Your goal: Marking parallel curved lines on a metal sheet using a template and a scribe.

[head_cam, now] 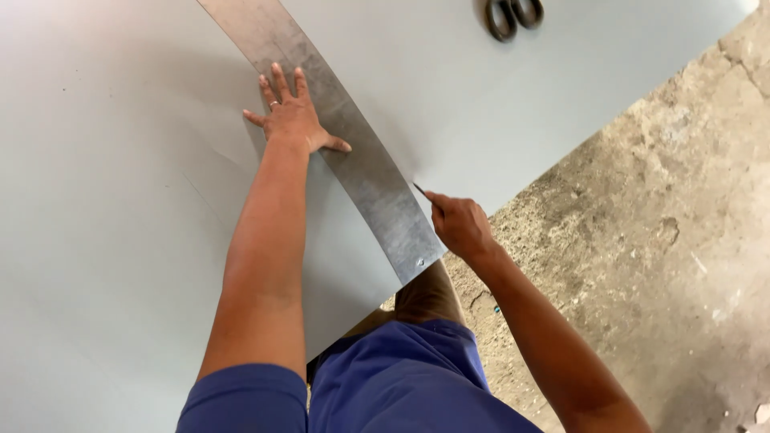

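Head view, looking down along both bare arms.

Left hand (293, 120): flat, palm down, fingers spread wide, gripping nothing. Pressed half on the long curved grey metal strip (353, 144), half on the large pale grey sheet (120, 200) beneath. Thumb stretched across the strip's width, ring on one finger.

Curved metal strip: lying flat on the pale sheet, running from top centre of frame down to a square-cut end near the sheet's lower edge, just above the knee. Small mark or hole near that end. Surface dull, scratched.

Right hand (459, 224): closed in a pinch grip round a thin dark pointed tool (423, 191), pen-like; exact kind too small to tell. Tip touching the sheet right at the strip's outer, right-hand edge, close to the strip's lower end. Hands apart, left further up the strip, right low down.

Pale grey sheet: spread over the floor, filling left and top of frame, diagonal edge on the right. Faint creases near the left forearm.

Dark-handled scissors (513, 16): on the sheet at top of frame, well apart from both hands, only the loops showing.

Rough stained concrete floor (658, 240): bare to the right of the sheet, cracked and pitted.

Blue shorts (401, 377) and blue sleeve at bottom of frame, knee bent by the sheet's edge.
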